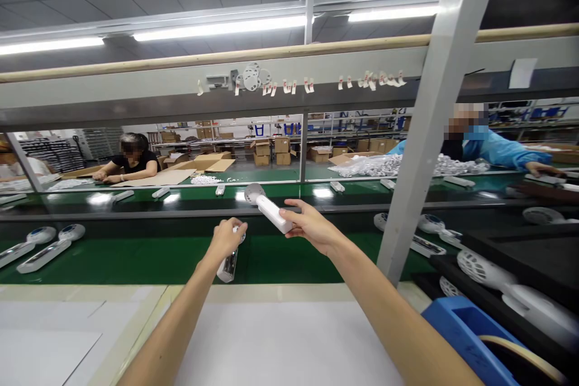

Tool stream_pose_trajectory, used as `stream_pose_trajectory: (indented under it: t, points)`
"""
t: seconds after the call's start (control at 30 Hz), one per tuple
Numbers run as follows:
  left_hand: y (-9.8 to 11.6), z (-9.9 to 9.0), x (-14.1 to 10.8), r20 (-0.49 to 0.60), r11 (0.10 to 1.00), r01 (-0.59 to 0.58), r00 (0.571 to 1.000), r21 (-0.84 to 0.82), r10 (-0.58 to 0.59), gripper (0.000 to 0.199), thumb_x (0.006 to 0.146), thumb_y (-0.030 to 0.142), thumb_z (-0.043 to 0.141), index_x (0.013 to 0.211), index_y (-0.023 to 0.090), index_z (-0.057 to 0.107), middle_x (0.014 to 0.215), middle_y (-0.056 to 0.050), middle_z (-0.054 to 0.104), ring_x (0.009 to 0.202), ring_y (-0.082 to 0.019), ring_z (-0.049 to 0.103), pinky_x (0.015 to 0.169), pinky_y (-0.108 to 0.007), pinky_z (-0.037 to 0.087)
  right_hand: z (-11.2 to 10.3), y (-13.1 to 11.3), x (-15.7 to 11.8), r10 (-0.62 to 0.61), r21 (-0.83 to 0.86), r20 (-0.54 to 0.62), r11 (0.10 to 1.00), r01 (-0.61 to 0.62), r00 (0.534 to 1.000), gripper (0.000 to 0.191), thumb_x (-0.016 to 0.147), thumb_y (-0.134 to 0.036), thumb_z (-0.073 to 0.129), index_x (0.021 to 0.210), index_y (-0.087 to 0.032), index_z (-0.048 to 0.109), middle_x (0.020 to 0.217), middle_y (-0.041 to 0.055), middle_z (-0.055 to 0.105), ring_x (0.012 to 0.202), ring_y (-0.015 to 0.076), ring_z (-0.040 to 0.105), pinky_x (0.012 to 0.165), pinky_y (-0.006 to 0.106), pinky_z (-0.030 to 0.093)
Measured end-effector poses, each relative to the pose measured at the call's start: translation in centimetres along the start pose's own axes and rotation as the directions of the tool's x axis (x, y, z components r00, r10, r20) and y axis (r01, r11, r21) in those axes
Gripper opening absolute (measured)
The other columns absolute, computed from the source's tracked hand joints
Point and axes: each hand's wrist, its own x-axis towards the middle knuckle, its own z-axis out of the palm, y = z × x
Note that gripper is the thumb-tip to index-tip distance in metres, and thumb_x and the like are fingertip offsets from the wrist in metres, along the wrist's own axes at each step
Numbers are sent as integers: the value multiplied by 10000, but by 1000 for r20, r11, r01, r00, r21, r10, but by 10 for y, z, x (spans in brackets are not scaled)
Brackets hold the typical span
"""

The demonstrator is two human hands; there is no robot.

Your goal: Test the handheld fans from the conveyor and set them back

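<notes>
White worktop (280, 338) nearest, green conveyor belt (136, 259) beyond. Both forearms stretched forward over the belt. Left hand (226, 240) fisted around a white handheld fan (228, 264), handle hanging down. Right hand (312, 228) grips a second fan (268, 206) by its handle, round head tilted up-left, just beyond the left hand.

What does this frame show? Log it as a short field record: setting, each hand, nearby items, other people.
setting: assembly line, green conveyor belt beyond a white worktable
left hand: closed around a white handheld fan, held over the belt
right hand: grips the handle of a second white fan, head pointing away to the left
nearby items: two fans lying on the belt at left; more fans in a black tray at right; blue bin
other people: two workers across the line, one in black, one in blue
</notes>
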Motion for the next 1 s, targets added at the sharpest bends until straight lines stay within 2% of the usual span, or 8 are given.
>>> stream_pose_trajectory:
  t: [0.1, 0.13, 0.2, 0.3, 0.43, 0.57, 0.77, 1.0]
  points:
    - [36, -1, -25, 213, 936, -59, 967, -346, 140, 650, 968, 712, 333, 1289, 209, 589, 1239, -153, 679, 1086, -281, 676, 857, -402, 571, 16, -4, -11, -118, -55, 31, 991, 120, 992, 741, 878, -338, 748, 1489, -158, 369, 1034, 85, 719, 825, 162, 675, 704, 260, 546]
    - [46, 0, -34, 281, 855, -20, 940, -519, 192, 627, 959, 701, 398, 1299, 206, 580, 1231, -155, 681, 1059, -274, 682, 849, -410, 583, 21, -5, -15, -179, -114, 62, 976, 185, 982, 711, 863, -322, 754, 1464, -165, 407, 1048, 78, 716, 861, 169, 669, 725, 268, 536]
    - [61, 2, -49, 287, 666, 60, 928, -744, 237, 481, 931, 560, 601, 1239, 190, 589, 1144, -134, 698, 952, -239, 690, 814, -396, 599, 28, -6, -22, -299, -256, 144, 910, 327, 943, 553, 852, -300, 738, 1356, -200, 534, 1098, 57, 703, 937, 181, 648, 787, 293, 519]
    - [71, 0, -62, 225, 521, 82, 950, -849, 217, 296, 902, 300, 695, 1144, 169, 588, 1032, -93, 704, 844, -188, 685, 776, -356, 609, 30, -10, -29, -397, -364, 211, 816, 449, 893, 374, 872, -317, 685, 1234, -242, 629, 1130, 30, 687, 980, 185, 623, 831, 318, 509]
    - [76, -9, -69, 236, 454, 95, 935, -886, 264, 321, 919, 195, 648, 1216, 179, 528, 1187, -130, 681, 991, -257, 712, 839, -475, 630, 12, -18, -25, -480, -308, 70, 824, 476, 875, 404, 879, -398, 654, 1231, -203, 618, 1120, 61, 654, 964, 185, 633, 831, 322, 527]
    - [83, -14, -76, 196, 484, 60, 952, -873, 236, 382, 904, 133, 623, 1227, 211, 435, 1273, -138, 639, 1039, -317, 718, 686, -442, 649, -12, -18, -11, -438, -470, -70, 807, 357, 896, 390, 888, -375, 627, 1229, -186, 612, 1158, 78, 646, 928, 170, 637, 856, 321, 522]
    - [90, -15, -83, 138, 507, -20, 952, -862, 273, 292, 872, 126, 537, 1133, 204, 432, 1023, -63, 635, 764, -231, 690, 418, -316, 553, -37, 5, 16, -325, -667, -130, 728, 160, 937, 388, 935, -340, 561, 1291, -185, 569, 1267, 110, 637, 970, 191, 659, 799, 304, 517]
    - [92, -25, -88, 124, 541, -70, 941, -838, 315, 387, 838, 134, 542, 1194, 200, 404, 1088, -89, 635, 789, -245, 702, 402, -336, 576, -66, 41, 39, -165, -832, -198, 549, -77, 966, 470, 954, -286, 560, 1403, -149, 530, 1386, 164, 580, 1261, 307, 571, 981, 380, 461]
